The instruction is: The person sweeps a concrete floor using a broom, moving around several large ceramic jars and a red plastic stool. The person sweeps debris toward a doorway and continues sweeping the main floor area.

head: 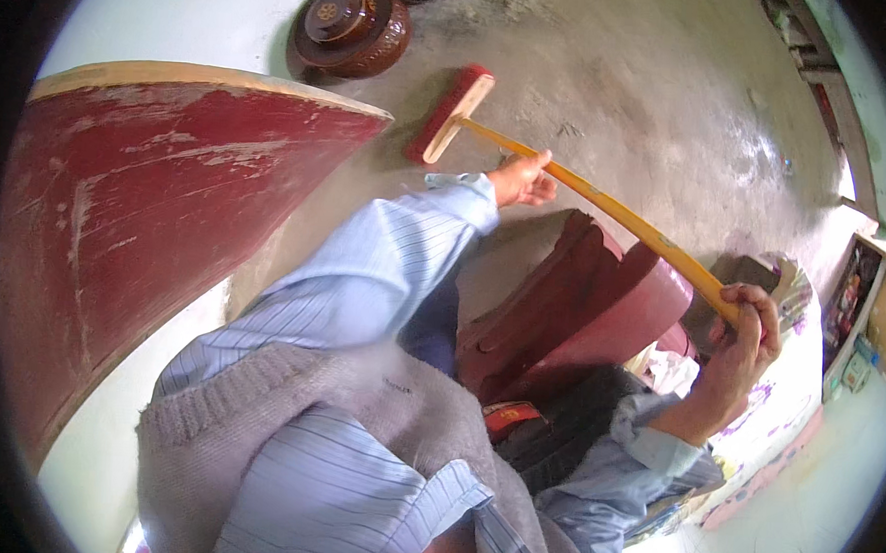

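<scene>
A push broom with a wooden block head, red bristles and a yellow handle slants across the view, its head on the grey floor. My left hand holds the lower handle near the head, its thumb along the handle and its fingers loosely curled. At the handle's top end, to the right, my right hand is closed around it. Both arms wear blue striped sleeves. Below the handle stands a dark red piece of furniture, partly in shadow.
A scuffed red wooden panel with a pale edge fills the left. Brown lidded pots stand by the wall at the top. White patterned cloth and a shelf with small items are at the right.
</scene>
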A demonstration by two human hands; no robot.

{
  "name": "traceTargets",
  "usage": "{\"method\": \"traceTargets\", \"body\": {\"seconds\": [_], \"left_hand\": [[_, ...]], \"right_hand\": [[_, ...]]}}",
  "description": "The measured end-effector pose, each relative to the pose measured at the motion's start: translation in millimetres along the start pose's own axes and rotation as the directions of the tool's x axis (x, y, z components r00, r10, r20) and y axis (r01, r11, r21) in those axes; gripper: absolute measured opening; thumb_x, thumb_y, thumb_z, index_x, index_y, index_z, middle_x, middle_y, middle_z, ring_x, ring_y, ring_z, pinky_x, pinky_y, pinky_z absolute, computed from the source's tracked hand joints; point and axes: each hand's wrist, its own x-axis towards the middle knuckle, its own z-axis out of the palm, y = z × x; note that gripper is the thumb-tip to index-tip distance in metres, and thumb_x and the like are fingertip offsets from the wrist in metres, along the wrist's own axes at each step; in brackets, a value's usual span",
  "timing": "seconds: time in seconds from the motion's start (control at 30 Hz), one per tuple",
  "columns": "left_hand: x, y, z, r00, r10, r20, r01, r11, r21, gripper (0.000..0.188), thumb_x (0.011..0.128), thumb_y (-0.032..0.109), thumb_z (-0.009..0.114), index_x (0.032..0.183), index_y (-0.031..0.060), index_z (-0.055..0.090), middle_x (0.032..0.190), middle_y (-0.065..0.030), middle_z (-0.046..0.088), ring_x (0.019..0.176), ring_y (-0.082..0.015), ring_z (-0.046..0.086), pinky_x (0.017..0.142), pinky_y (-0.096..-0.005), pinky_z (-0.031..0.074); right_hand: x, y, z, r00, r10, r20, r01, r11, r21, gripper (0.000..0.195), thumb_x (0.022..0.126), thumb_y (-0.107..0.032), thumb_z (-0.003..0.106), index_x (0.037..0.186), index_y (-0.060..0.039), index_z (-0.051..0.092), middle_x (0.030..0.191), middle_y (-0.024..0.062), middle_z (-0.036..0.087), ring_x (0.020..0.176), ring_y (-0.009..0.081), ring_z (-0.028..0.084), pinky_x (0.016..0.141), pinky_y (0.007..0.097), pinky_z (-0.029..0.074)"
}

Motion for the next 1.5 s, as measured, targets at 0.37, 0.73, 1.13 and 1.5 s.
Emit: {"method": "traceTargets", "body": {"seconds": [0.37, 0.73, 1.13, 1.5], "left_hand": [[-386.9, 227.0, -55.0, 0.527, 0.79, 0.313, 0.712, -0.612, 0.344, 0.04, 0.078, 0.02, 0.059, 0.115, 0.0078, 0.049, 0.115, -0.0116, 0.05, 0.113, -0.0242, 0.043, 0.099, -0.04, 0.028], [-389.5, 254.0, -85.5, 0.598, 0.687, 0.412, 0.677, -0.709, 0.199, 0.02, 0.072, 0.025, 0.06, 0.071, 0.0053, 0.057, 0.072, -0.0085, 0.055, 0.074, -0.0218, 0.051, 0.07, -0.0349, 0.038], [-382.0, 269.9, -106.8, 0.576, 0.659, 0.485, 0.648, -0.729, 0.221, 0.022, 0.069, 0.028, 0.06, 0.061, 0.0076, 0.058, 0.064, -0.0071, 0.055, 0.072, -0.0204, 0.051, 0.072, -0.0324, 0.037], [-382.2, 267.6, -114.3, 0.596, 0.639, 0.487, 0.687, -0.72, 0.104, 0.026, 0.072, 0.031, 0.06, 0.06, 0.0082, 0.057, 0.063, -0.0049, 0.054, 0.068, -0.0179, 0.05, 0.069, -0.0305, 0.038]], "right_hand": [[66.4, 7.6, -22.8, 0.655, 0.472, 0.59, 0.545, 0.247, -0.802, 0.037, 0.07, -0.007, 0.054, 0.106, -0.0148, 0.058, 0.08, 0.0167, 0.061, 0.079, 0.0346, 0.06, 0.067, 0.043, 0.047], [15.7, 79.5, 91.0, 0.633, 0.327, 0.701, 0.708, 0.121, -0.696, 0.039, 0.078, -0.015, 0.055, 0.116, -0.02, 0.048, 0.072, 0.0157, 0.059, 0.074, 0.0335, 0.059, 0.06, 0.0446, 0.047], [-57.2, 110.9, 184.9, 0.333, 0.316, 0.888, 0.837, 0.335, -0.433, 0.034, 0.081, -0.018, 0.052, 0.113, -0.0297, 0.053, 0.071, 0.0134, 0.059, 0.065, 0.032, 0.058, 0.055, 0.0441, 0.046], [40.6, 147.7, 196.7, 0.451, 0.493, 0.744, 0.82, 0.101, -0.564, 0.039, 0.081, -0.018, 0.048, 0.117, -0.0332, 0.05, 0.085, 0.0112, 0.062, 0.079, 0.0278, 0.061, 0.068, 0.0403, 0.048]]}}
